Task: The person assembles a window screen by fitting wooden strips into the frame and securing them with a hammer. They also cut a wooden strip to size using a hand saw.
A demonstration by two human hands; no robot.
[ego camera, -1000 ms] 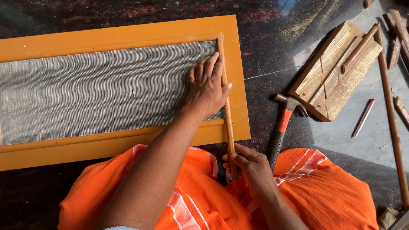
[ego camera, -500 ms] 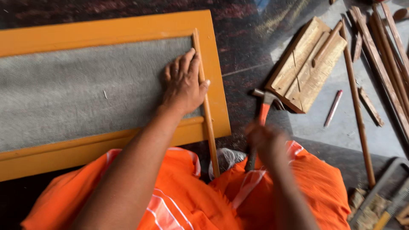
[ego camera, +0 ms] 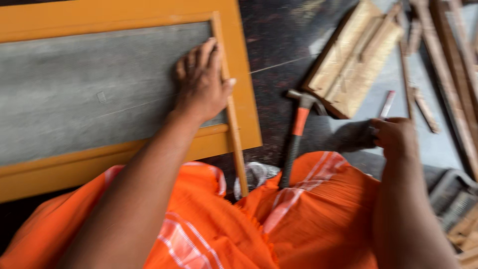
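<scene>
Pressing one strip (ego camera: 230, 107), one hammer (ego camera: 297, 134) nearby.

My right hand (ego camera: 396, 137) is motion-blurred, so I cannot tell whether its fingers grip anything. The orange frame (ego camera: 246, 89) and its grey mesh (ego camera: 89, 94) run off the left edge. My left hand (ego camera: 201, 82) hides part of the thin wooden strip (ego camera: 234, 129).

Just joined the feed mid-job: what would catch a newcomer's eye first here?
The big orange frame with its grey mesh panel fills the upper left, with the left hand pressing a thin wooden strip along its right side. A hammer with an orange-and-black handle lies on the dark floor beside it, the right hand hovering further right.
</scene>
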